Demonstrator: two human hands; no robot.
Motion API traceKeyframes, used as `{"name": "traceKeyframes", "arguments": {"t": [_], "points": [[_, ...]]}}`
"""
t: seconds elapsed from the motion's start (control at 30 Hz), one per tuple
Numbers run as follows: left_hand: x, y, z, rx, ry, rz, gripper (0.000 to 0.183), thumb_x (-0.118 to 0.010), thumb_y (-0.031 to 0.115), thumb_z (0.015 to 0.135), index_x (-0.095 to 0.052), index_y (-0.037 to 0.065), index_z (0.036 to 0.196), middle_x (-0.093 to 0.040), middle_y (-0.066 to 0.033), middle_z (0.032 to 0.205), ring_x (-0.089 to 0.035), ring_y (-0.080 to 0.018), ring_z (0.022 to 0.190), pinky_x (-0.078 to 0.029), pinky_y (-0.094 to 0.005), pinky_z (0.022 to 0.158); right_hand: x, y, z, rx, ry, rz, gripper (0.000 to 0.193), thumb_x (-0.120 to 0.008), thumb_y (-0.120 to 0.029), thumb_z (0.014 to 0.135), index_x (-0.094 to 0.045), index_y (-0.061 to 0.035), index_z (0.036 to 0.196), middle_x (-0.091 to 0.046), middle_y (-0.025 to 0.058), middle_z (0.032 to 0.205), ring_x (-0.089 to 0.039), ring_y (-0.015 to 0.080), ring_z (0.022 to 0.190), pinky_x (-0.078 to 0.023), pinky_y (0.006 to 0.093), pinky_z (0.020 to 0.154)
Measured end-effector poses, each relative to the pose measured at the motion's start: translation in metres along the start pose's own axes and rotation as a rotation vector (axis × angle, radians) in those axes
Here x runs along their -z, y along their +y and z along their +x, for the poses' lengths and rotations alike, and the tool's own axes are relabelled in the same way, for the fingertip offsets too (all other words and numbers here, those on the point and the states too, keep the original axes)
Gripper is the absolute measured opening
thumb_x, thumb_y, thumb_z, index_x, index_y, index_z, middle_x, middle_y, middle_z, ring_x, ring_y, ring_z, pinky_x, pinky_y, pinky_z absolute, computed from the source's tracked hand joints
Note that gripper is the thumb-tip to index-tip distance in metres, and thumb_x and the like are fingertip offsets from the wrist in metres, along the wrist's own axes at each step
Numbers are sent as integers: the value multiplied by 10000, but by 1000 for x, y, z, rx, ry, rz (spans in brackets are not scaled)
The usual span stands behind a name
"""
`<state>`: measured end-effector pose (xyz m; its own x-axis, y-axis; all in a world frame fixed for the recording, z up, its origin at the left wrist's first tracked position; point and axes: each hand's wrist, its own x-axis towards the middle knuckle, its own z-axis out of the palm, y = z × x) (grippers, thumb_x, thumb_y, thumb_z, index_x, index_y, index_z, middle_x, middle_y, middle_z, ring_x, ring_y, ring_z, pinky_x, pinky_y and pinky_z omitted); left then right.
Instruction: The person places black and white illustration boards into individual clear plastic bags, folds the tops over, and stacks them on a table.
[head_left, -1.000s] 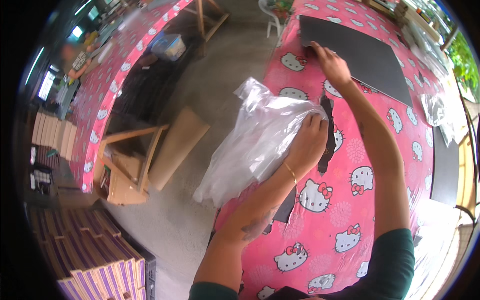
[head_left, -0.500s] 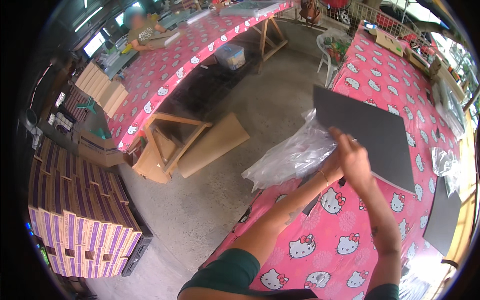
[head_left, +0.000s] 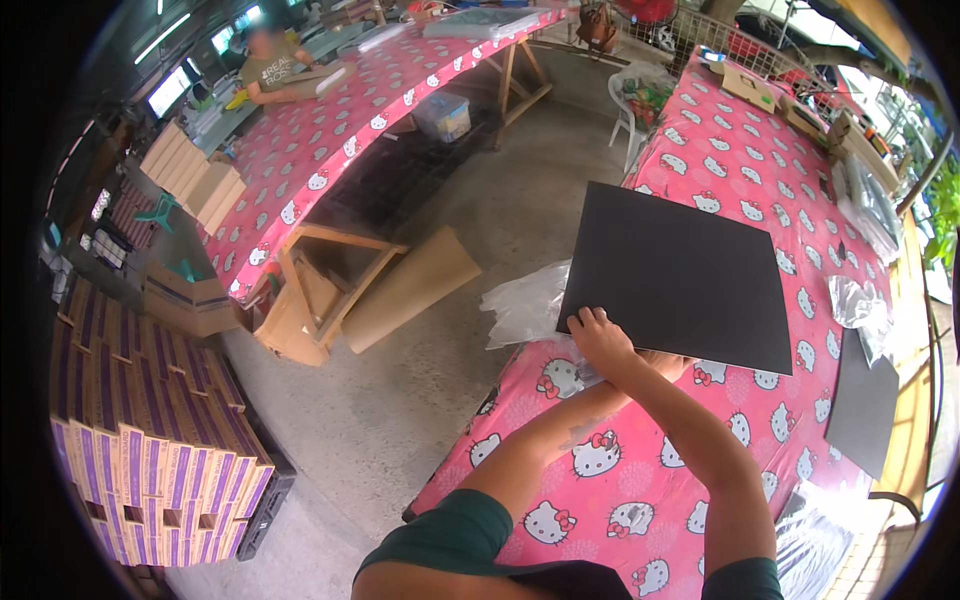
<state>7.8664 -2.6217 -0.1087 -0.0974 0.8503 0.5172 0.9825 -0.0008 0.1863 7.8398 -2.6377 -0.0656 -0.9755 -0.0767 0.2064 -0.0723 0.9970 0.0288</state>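
A flat black board (head_left: 680,275) is held at a slant above the patterned pink table cover, its near edge toward me. My right forearm crosses over the left one. At the board's near left corner, my right hand (head_left: 603,340) has its fingers bent against the edge. My left hand (head_left: 664,364) is under the near edge, gripping the board from below, with most of its fingers hidden. Crumpled clear plastic (head_left: 525,303) sticks out past the board's left side, partly covered by it.
The pink table cover (head_left: 650,520) runs ahead of me. More plastic (head_left: 862,310) and a grey sheet (head_left: 862,405) lie at its right. Stacked cartons (head_left: 160,430) stand on the left. A brown roll (head_left: 410,290) lies on the floor, and a person (head_left: 270,70) is at the far table.
The board has turned and shifted left, now covering much of the plastic. My right hand has moved left and down to its near left corner; the left hand is now beneath it.
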Motion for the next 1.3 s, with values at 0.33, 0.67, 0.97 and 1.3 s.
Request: {"name": "traceKeyframes", "arguments": {"t": [0.33, 0.67, 0.97, 1.3], "points": [[70, 111, -112, 154, -193, -332, 469, -523, 291, 872, -479, 36, 1263, -451, -228, 1275, -401, -398, 1189, -307, -583, 934, -20, -33, -10, -241, 33, 88, 252, -585, -87, 751, -557, -43, 997, -504, 105, 1026, -518, 310, 1013, -485, 471, 798], [160, 248, -208, -9, -599, -922, 249, -569, 170, 847, -566, 52, 1066, -568, -162, 1038, -577, -332, 893, -455, -467, 746, 60, -97, -173, -643, 188, 848, 277, -562, -125, 860, -568, -46, 1125, -596, 157, 1029, -591, 300, 897, -475, 387, 777], [195, 310, -241, -143, -1291, -840, 283, -482, 295, 898, -631, 63, 960, -631, -214, 841, -620, -366, 812, -469, -466, 731, 177, -267, -480, -918, 6, 1856, 278, -517, -227, 952, -593, 20, 1052, -635, 75, 910, -610, 142, 840, -493, 290, 765], [150, 625, -240, -724, -875, -757, 291, -534, 191, 870, -562, 13, 1099, -597, -206, 948, -591, -364, 904, -479, -437, 786, 270, -395, -585, -343, 169, 2051, 432, -400, -331, 988, -577, 34, 1137, -605, 120, 1100, -525, 174, 1065, -370, 313, 968]]}}
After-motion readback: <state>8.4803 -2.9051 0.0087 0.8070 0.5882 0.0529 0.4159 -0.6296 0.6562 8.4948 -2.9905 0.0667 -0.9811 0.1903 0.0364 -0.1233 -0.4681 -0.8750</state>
